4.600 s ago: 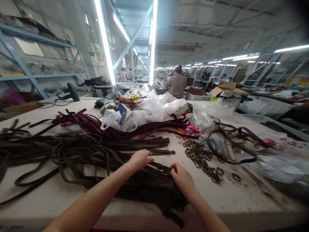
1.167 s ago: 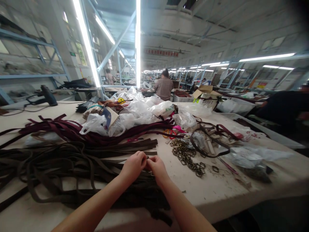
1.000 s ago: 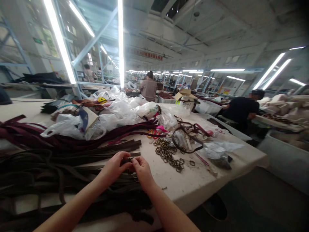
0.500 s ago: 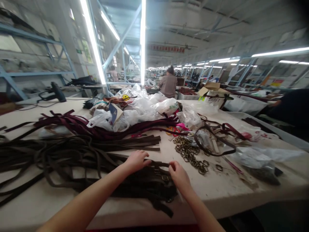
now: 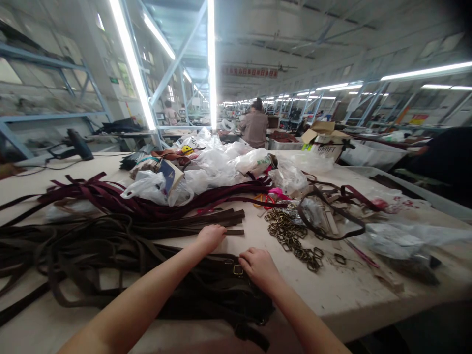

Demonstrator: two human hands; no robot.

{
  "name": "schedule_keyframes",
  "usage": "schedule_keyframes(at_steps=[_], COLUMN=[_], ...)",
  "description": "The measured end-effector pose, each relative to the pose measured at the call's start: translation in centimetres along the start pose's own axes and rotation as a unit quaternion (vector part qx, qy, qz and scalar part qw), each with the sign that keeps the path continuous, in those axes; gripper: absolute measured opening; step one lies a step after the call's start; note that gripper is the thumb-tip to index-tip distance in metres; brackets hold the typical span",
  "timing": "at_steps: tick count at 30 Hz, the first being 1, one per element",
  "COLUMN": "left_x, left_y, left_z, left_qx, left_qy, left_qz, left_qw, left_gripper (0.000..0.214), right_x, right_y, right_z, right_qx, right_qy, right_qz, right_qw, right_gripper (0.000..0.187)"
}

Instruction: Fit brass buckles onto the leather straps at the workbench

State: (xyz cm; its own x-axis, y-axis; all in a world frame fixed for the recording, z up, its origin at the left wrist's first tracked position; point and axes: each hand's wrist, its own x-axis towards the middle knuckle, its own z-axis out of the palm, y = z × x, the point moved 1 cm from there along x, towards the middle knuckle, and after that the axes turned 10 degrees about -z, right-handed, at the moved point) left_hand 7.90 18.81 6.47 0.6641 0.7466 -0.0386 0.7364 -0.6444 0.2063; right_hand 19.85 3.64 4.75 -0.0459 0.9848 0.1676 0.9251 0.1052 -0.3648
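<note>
My left hand [image 5: 212, 238] reaches over the dark brown straps, its fingers closed at one strap end [image 5: 236, 232] that sticks out to the right. Below it lies a thick bundle of dark straps [image 5: 199, 292] with metal buckles; one square buckle [image 5: 238, 269] shows near its upper right end. My right hand [image 5: 260, 268] is beside that buckle, fingers curled against the bundle's end. What its fingertips hold, if anything, is hidden. A heap of bronze-coloured metal buckles [image 5: 291, 233] is on the table to the right, with a single buckle [image 5: 339, 258] apart from it.
Purple straps [image 5: 162, 209] and white plastic bags [image 5: 210, 164] lie across the back of the table [image 5: 295, 305]. A heat gun-like black tool [image 5: 79, 145] stands at the far left. Loose straps [image 5: 313, 223] and clear bags [image 5: 391, 241] lie right. A person [image 5: 254, 125] is beyond.
My left hand has moved up from the buckled bundle to the loose strap ends. My right hand has shifted slightly left and down along the bundle. The view has moved a little.
</note>
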Motion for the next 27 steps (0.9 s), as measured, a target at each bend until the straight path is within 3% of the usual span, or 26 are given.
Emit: schedule_keyframes(at_steps=[3, 6, 10, 13, 18, 24, 27], left_x=[1.8, 2.3, 1.2, -0.5, -2.8, -4.0, -4.9], left_y=[1.0, 0.8, 0.7, 1.5, 2.3, 1.9, 2.0], left_z=[1.1, 1.8, 1.3, 0.0, -1.5, -2.1, -2.8], left_qx=[-0.008, -0.022, -0.045, -0.114, -0.216, -0.336, -0.34], left_qy=[0.013, -0.008, -0.034, -0.036, -0.051, -0.06, -0.029], left_qz=[-0.005, -0.006, 0.012, 0.009, -0.017, -0.053, -0.062], left_qw=[1.0, 1.0, 0.998, 0.993, 0.975, 0.938, 0.938], left_gripper=[0.023, 0.018, 0.009, 0.011, 0.015, 0.022, 0.027], right_x=[-1.0, -1.4, -0.3, 1.6, 3.2, 1.4, 1.0], right_y=[0.8, 3.8, 9.0, 11.2, 11.3, 10.2, 8.6], right_z=[-0.4, -0.9, -2.3, -3.0, -2.9, -2.8, -2.9], right_qx=[0.035, 0.034, -0.088, -0.154, -0.138, -0.086, -0.056], right_qy=[0.006, 0.047, 0.083, 0.059, 0.024, 0.034, 0.046], right_qz=[0.0, 0.062, 0.198, 0.243, 0.253, 0.234, 0.199], right_qw=[0.999, 0.996, 0.973, 0.956, 0.957, 0.968, 0.977], right_gripper=[0.028, 0.025, 0.019, 0.017, 0.017, 0.008, 0.009])
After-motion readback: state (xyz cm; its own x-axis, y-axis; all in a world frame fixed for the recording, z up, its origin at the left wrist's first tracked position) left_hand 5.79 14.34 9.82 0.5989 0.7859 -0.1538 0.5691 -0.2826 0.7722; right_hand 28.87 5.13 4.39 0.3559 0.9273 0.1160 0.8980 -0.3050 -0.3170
